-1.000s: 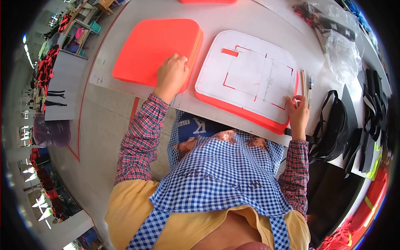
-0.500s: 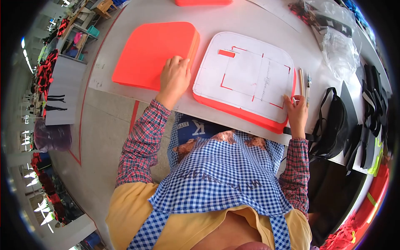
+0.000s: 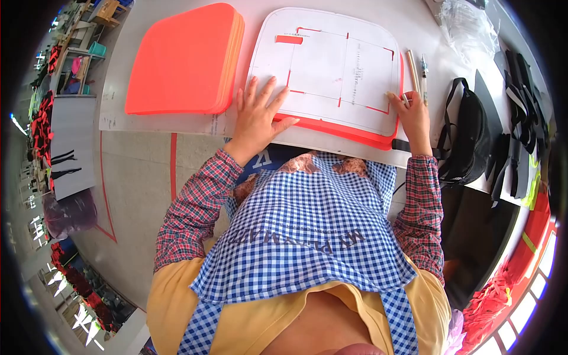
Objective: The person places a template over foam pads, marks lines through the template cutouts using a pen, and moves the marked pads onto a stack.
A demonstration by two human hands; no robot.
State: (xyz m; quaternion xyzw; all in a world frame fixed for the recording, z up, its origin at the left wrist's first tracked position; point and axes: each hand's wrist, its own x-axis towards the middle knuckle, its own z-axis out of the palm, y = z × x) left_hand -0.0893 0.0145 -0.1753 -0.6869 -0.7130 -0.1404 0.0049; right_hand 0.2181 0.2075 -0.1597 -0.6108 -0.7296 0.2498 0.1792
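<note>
A stack of orange-red sheets with rounded corners (image 3: 180,59) lies on the left. Beside it, a white template with slots and printed lines (image 3: 319,65) rests on a second orange-red stack (image 3: 331,129). My left hand (image 3: 257,115) is spread, its fingers at the template's lower left edge, holding nothing. At the lower right corner of the template is my right hand (image 3: 413,118), its fingers closed round a thin pale pen-like tool, partly hidden by them. Just beyond it lie a wooden stick (image 3: 413,68) and a pen (image 3: 424,74).
The grey table (image 3: 160,123) ends just in front of my apron. To the right are a black pouch (image 3: 467,136), black straps (image 3: 520,112) and clear plastic bags (image 3: 467,29). A shelf (image 3: 77,65) stands far left beyond the floor.
My left hand has left the left stack, opened, and come to the template's edge. My right hand stays by the template's corner, now with a thin tool showing. The view has shifted.
</note>
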